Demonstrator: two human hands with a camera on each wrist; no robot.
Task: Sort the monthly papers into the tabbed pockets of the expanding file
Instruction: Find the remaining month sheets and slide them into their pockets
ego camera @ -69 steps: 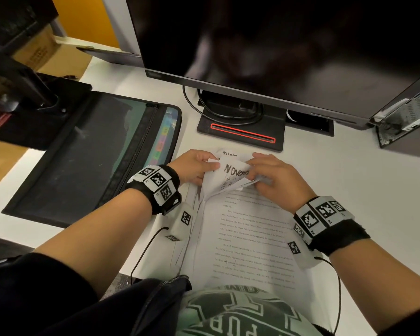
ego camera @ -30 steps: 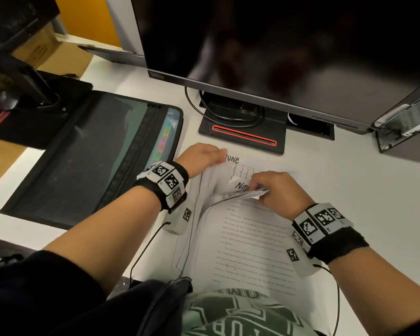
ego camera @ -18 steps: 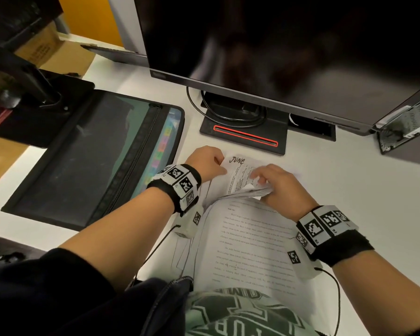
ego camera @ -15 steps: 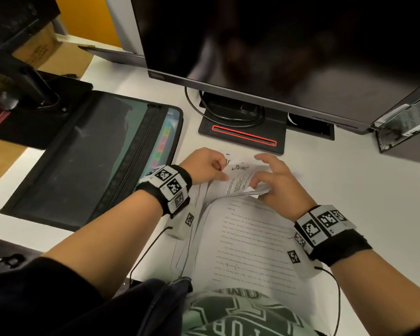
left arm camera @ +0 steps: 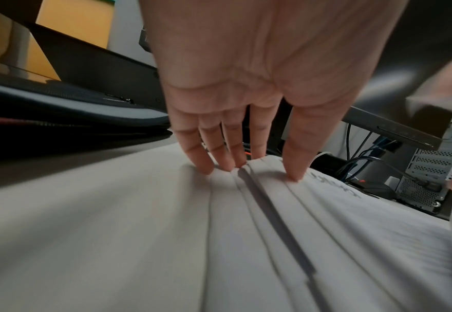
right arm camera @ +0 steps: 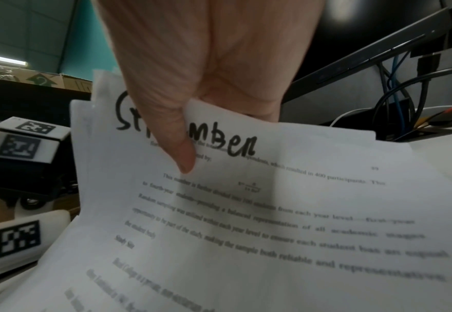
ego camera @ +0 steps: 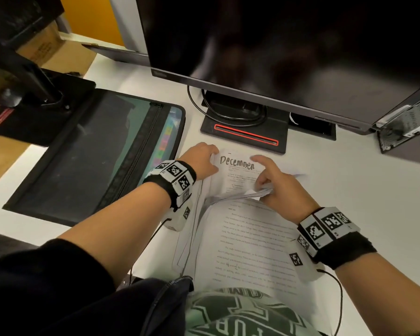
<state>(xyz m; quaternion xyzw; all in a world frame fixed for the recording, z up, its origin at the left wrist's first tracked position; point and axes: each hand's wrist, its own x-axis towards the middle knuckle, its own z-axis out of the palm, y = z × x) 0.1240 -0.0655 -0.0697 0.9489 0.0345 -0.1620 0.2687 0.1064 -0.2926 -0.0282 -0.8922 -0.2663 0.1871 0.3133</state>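
Observation:
A stack of printed monthly papers [ego camera: 247,243] lies on the white desk in front of me. My right hand [ego camera: 262,187] pinches the lifted top ends of several sheets and bends them back toward me, index finger stretched forward. This bares a sheet headed "December" [ego camera: 237,166]. In the right wrist view my thumb [right arm camera: 176,147] presses on a sheet headed "September" [right arm camera: 246,190]. My left hand [ego camera: 212,157] rests with straight fingers [left arm camera: 203,164] on the stack's far left corner. The black expanding file [ego camera: 95,151] lies to the left, its coloured tabs [ego camera: 165,144] showing.
A large dark monitor [ego camera: 277,57] hangs over the desk, and its black base [ego camera: 245,134] with a red stripe and cables sits just beyond the papers. A black arm mount [ego camera: 34,112] overlaps the file's far left. A computer case [ego camera: 407,124] stands far right.
My right hand has leafed back further sheets: November, then June showed on top, and now December is bared. My left hand has stayed at the stack's far left corner.

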